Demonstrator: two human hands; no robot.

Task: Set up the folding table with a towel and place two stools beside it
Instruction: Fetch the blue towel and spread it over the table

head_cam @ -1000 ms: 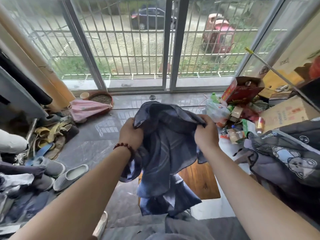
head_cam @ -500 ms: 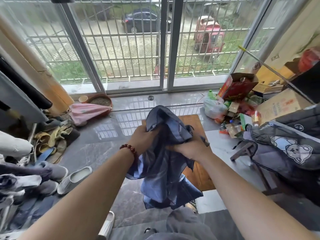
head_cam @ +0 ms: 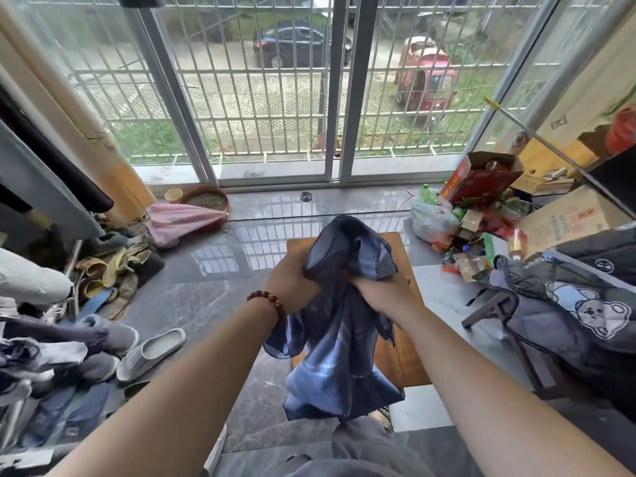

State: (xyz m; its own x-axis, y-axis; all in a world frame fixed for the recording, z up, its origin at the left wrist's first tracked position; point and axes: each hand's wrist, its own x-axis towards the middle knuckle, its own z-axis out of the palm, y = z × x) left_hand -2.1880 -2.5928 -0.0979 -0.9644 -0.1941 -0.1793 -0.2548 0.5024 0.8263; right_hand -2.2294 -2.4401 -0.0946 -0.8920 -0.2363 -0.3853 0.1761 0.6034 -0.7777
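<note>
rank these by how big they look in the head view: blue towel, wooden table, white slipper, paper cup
1. blue towel, though it is nearest the camera
2. wooden table, partly hidden behind the towel
3. white slipper
4. paper cup

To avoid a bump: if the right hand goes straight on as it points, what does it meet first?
Probably the left hand, close beside the right hand on the towel both grip; depth is unclear.

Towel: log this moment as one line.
left hand: grips towel | right hand: grips towel | towel: bunched, hanging over table
</note>
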